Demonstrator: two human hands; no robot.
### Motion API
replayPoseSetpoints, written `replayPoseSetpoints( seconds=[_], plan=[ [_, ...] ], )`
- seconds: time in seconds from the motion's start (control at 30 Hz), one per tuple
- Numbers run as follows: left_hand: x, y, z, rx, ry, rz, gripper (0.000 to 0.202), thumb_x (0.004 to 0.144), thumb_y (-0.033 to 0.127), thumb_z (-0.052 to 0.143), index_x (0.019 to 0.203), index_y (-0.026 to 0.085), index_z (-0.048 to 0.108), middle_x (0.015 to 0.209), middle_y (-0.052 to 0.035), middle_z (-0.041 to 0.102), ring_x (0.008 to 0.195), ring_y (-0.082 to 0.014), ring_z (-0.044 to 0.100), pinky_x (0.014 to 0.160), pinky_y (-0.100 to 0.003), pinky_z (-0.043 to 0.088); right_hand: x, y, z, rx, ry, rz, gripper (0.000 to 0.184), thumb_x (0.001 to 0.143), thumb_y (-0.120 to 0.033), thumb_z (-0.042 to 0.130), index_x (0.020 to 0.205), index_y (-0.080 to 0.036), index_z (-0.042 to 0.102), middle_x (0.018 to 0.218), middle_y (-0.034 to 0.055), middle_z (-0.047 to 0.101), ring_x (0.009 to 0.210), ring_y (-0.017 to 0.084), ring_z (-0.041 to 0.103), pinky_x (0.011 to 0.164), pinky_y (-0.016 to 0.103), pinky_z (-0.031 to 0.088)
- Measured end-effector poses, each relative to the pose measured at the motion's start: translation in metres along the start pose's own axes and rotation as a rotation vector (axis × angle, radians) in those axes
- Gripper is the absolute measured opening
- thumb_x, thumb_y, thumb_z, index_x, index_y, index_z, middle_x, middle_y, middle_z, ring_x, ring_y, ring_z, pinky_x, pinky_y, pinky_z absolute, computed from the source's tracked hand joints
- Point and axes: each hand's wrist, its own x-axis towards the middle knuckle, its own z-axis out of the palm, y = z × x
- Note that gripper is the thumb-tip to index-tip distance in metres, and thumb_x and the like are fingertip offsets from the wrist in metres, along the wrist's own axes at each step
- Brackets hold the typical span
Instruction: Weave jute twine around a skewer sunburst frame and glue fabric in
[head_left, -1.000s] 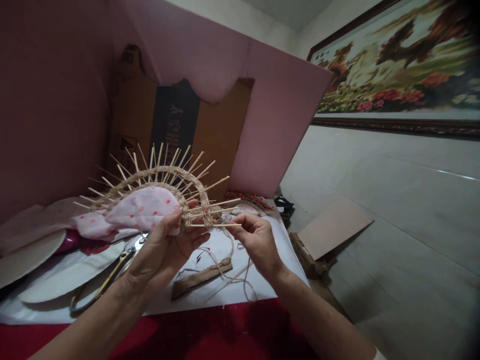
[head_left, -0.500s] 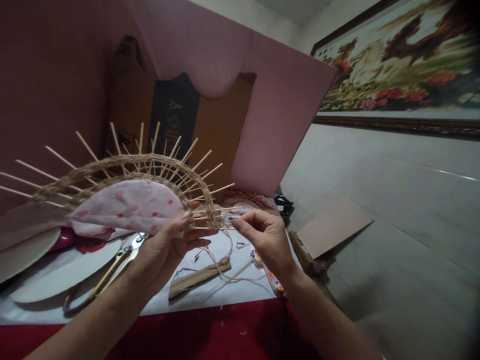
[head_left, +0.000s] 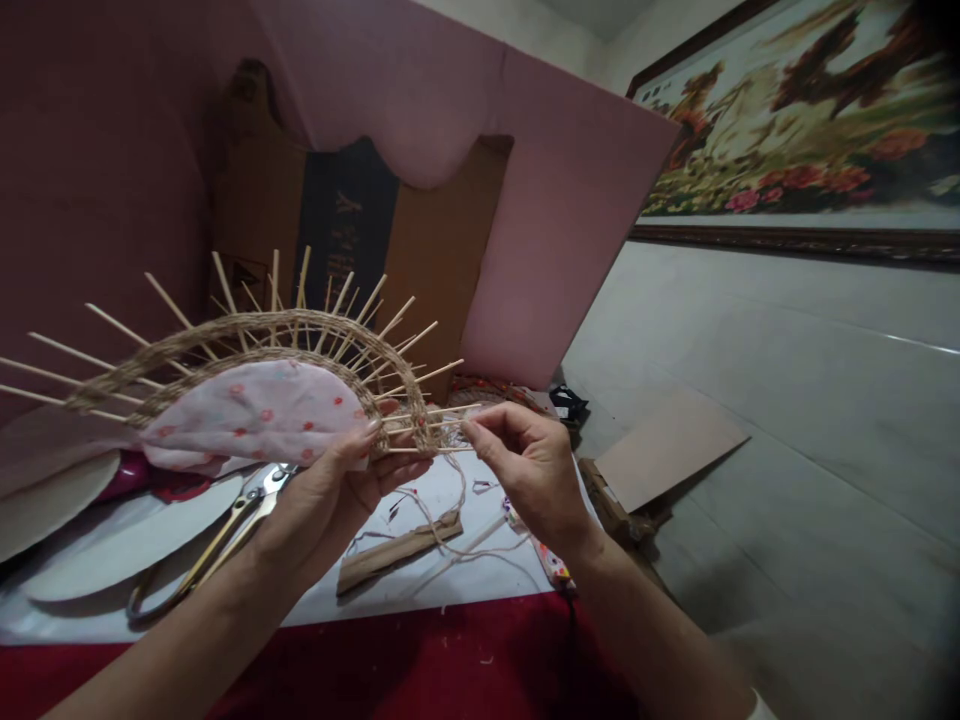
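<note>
My left hand (head_left: 330,500) holds a half-round woven piece by its right end, thumb on front and fingers behind. Its centre is white cloth (head_left: 259,420) with red spots. Twisted-cord bands (head_left: 300,318) arch around the cloth, and thin wooden sticks (head_left: 217,280) fan outward through them. At the right end, the thumb and forefinger of my right hand (head_left: 521,455) are pinched together at the end of one of the lowest sticks. Whether a thinner strand is also between these fingertips is hidden. Loose cord (head_left: 461,485) hangs below this end.
Pruning shears (head_left: 217,540) lie beside white oval pieces (head_left: 142,540) on the left. A folded cardboard strip (head_left: 401,552) rests on the white table surface (head_left: 480,590). Behind stands a pink panel (head_left: 555,200) with cardboard (head_left: 442,240). A flat board (head_left: 671,450) is at right.
My right hand has shifted slightly left and up at the stick ends, its fingertips still pinched. The left hand keeps its hold, and the woven piece has barely moved.
</note>
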Motion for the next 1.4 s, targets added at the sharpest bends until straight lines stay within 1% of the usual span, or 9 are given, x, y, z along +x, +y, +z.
replayPoseSetpoints(
  seconds=[0.33, 0.4, 0.5, 0.7, 0.87, 1.0, 1.1, 1.27, 1.4],
  plan=[
    [-0.001, 0.001, -0.002, -0.112, 0.007, -0.051, 0.022, 0.083, 0.014, 0.052, 0.100, 0.015, 0.067, 0.098, -0.0094, 0.073, 0.089, -0.0217, 0.068, 0.085, -0.037, 0.054, 0.004, 0.021, -0.015, -0.363, 0.182, -0.243, 0.009, 0.085, -0.020, 0.058, 0.077, -0.017, 0.063, 0.074, 0.0033, 0.064, 0.070, 0.015, 0.057, 0.066, 0.028, 0.042],
    [-0.001, 0.001, -0.001, -0.118, 0.019, -0.061, 0.022, 0.083, 0.014, 0.053, 0.099, 0.016, 0.067, 0.096, -0.0094, 0.073, 0.088, -0.0219, 0.068, 0.084, -0.037, 0.055, 0.003, 0.025, -0.015, -0.348, 0.196, -0.218, 0.011, 0.086, -0.020, 0.057, 0.077, -0.017, 0.063, 0.074, 0.0031, 0.063, 0.069, 0.015, 0.056, 0.066, 0.027, 0.042],
    [-0.002, 0.001, 0.000, -0.109, 0.009, -0.088, 0.020, 0.084, 0.014, 0.052, 0.096, 0.013, 0.068, 0.095, -0.0110, 0.073, 0.087, -0.0223, 0.068, 0.082, -0.036, 0.055, 0.004, 0.032, -0.011, -0.198, 0.174, -0.106, 0.014, 0.086, -0.025, 0.056, 0.077, -0.017, 0.062, 0.070, 0.0015, 0.061, 0.065, 0.014, 0.054, 0.061, 0.026, 0.041],
    [-0.007, -0.003, 0.002, -0.079, -0.109, -0.148, 0.027, 0.085, 0.019, 0.051, 0.106, 0.013, 0.066, 0.097, -0.0132, 0.072, 0.088, -0.0245, 0.067, 0.080, -0.037, 0.055, 0.010, 0.042, 0.004, 0.132, -0.009, 0.133, 0.017, 0.077, -0.031, 0.064, 0.068, -0.017, 0.060, 0.063, -0.0019, 0.056, 0.059, 0.012, 0.049, 0.055, 0.024, 0.039],
    [-0.009, -0.003, 0.003, -0.096, -0.209, -0.171, 0.031, 0.087, 0.019, 0.045, 0.111, 0.015, 0.065, 0.105, -0.0122, 0.070, 0.095, -0.0241, 0.065, 0.078, -0.035, 0.055, 0.015, 0.043, 0.017, 0.223, -0.089, 0.154, 0.018, 0.074, -0.031, 0.066, 0.064, -0.017, 0.059, 0.062, -0.0022, 0.056, 0.058, 0.011, 0.049, 0.055, 0.023, 0.039],
    [-0.010, -0.001, 0.004, -0.057, -0.189, -0.171, 0.032, 0.088, 0.019, 0.044, 0.113, 0.016, 0.063, 0.107, -0.0113, 0.069, 0.094, -0.0241, 0.064, 0.071, -0.032, 0.055, 0.017, 0.044, 0.022, 0.250, -0.103, 0.166, 0.021, 0.073, -0.035, 0.066, 0.065, -0.017, 0.059, 0.062, -0.0017, 0.057, 0.058, 0.011, 0.049, 0.053, 0.024, 0.039],
    [-0.009, 0.000, 0.002, -0.025, -0.185, -0.172, 0.033, 0.088, 0.021, 0.044, 0.115, 0.016, 0.062, 0.104, -0.0117, 0.069, 0.094, -0.0246, 0.064, 0.069, -0.032, 0.054, 0.022, 0.044, 0.016, 0.245, -0.100, 0.159, 0.024, 0.073, -0.038, 0.068, 0.066, -0.017, 0.060, 0.062, -0.0019, 0.056, 0.056, 0.011, 0.048, 0.053, 0.024, 0.038],
    [-0.009, 0.001, 0.000, 0.078, -0.223, -0.163, 0.033, 0.089, 0.024, 0.042, 0.113, 0.019, 0.064, 0.106, -0.0096, 0.069, 0.095, -0.0240, 0.063, 0.069, -0.031, 0.053, 0.037, 0.039, -0.006, 0.237, -0.057, 0.174, 0.027, 0.065, -0.037, 0.076, 0.061, -0.016, 0.059, 0.055, -0.0045, 0.051, 0.050, 0.008, 0.041, 0.049, 0.023, 0.033],
    [-0.009, 0.000, 0.000, 0.233, -0.150, -0.133, 0.032, 0.089, 0.029, 0.045, 0.111, 0.019, 0.066, 0.113, -0.0097, 0.067, 0.103, -0.0260, 0.059, 0.073, -0.032, 0.051, 0.039, 0.034, -0.018, 0.241, -0.026, 0.210, 0.029, 0.064, -0.037, 0.076, 0.057, -0.016, 0.057, 0.048, -0.0070, 0.044, 0.044, 0.006, 0.032, 0.043, 0.022, 0.024]
  ],
)
